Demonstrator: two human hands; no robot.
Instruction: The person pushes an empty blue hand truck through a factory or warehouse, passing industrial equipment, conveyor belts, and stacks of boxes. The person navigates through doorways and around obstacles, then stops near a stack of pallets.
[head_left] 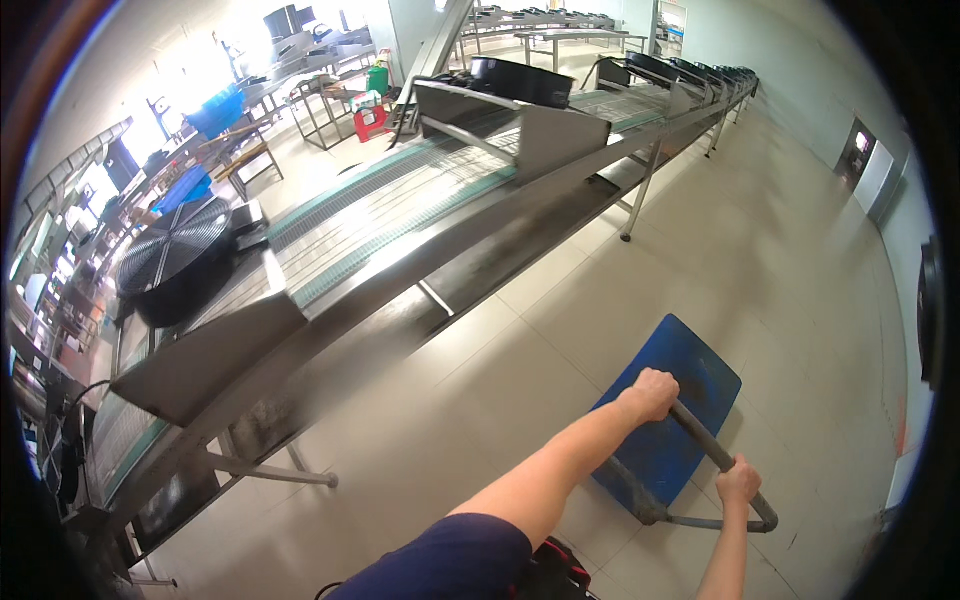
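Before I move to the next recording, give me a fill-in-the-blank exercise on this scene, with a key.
1. The left hand and right hand grip the cart's bar-shaped ____.
2. The cart's flat bed is coloured ____.
3. In the picture, the conveyor stands to the cart's ____.

Missing words: handle; blue; left.

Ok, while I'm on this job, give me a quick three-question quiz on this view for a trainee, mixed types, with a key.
1. What do the left hand and right hand both grip?
2. What colour is the cart deck on the floor? A) red B) green C) blue
3. True or false: in this view, the conveyor stands to the right of the cart deck.

Key:
1. The grey tubular handle.
2. C.
3. False; it stands to the left.
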